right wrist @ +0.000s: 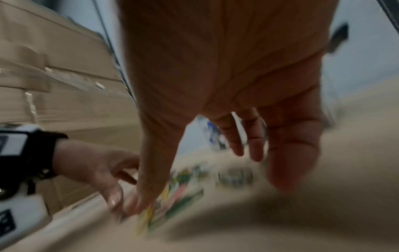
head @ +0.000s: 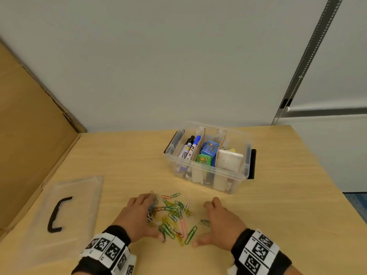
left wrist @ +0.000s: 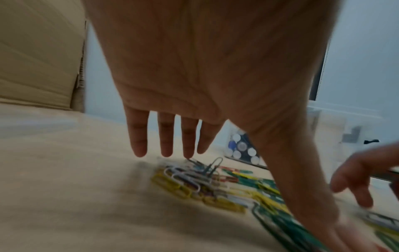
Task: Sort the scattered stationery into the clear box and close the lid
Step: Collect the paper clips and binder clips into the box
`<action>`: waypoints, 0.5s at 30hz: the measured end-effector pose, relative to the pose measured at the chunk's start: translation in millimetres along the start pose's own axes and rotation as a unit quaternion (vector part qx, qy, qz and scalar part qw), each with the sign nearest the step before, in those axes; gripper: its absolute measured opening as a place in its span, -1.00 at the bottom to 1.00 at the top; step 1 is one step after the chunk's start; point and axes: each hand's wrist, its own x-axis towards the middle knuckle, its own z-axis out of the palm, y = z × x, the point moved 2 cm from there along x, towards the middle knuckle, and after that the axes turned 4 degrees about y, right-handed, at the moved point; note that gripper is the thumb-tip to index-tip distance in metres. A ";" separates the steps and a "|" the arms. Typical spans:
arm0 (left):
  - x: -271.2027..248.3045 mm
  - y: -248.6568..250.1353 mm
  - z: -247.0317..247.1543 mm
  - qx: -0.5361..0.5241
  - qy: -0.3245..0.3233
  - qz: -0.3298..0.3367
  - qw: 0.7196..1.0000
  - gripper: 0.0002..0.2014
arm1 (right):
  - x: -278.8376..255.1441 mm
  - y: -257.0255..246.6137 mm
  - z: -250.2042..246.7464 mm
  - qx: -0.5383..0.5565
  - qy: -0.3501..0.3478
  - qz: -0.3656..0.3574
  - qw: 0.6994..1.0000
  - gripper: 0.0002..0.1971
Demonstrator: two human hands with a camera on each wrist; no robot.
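You are at the gathering step: your left hand point(head: 139, 215) and right hand point(head: 220, 225), both spread and holding nothing, flank the clips point(head: 172, 215) near the desk's front edge. Next, scoop them together and carry them to the box point(head: 208, 175) behind; its lid point(head: 65, 205) lies left

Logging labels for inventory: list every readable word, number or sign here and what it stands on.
None can be read.
Markers in the clear box: dark label print, too blurred.
Blue case and green case: printing too small.
Wristbands: square black-and-white coded tags with tiny marks, illegible.
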 end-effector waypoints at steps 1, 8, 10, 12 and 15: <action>-0.1 -1.7 4.2 0.002 -0.003 0.001 1.000 0.39 | 2.2 -0.1 9.3 0.000 -0.021 0.023 1.000 0.14; 9.2 0.4 9.6 -0.017 0.034 0.055 0.998 -0.03 | 30.2 -40.1 34.4 0.026 0.016 0.008 1.000 0.13; 11.3 0.7 8.8 -0.036 0.043 0.062 0.996 -0.19 | 38.1 -49.4 35.9 0.043 0.021 0.007 0.999 -0.01; 12.8 -0.5 8.0 -0.050 0.057 0.073 0.994 -0.34 | 43.0 -54.3 35.0 0.059 0.035 -0.001 0.998 -0.28; 13.5 -2.6 7.4 -0.065 0.071 0.086 0.992 -0.49 | 45.6 -56.5 31.3 0.060 0.061 -0.013 0.996 -0.64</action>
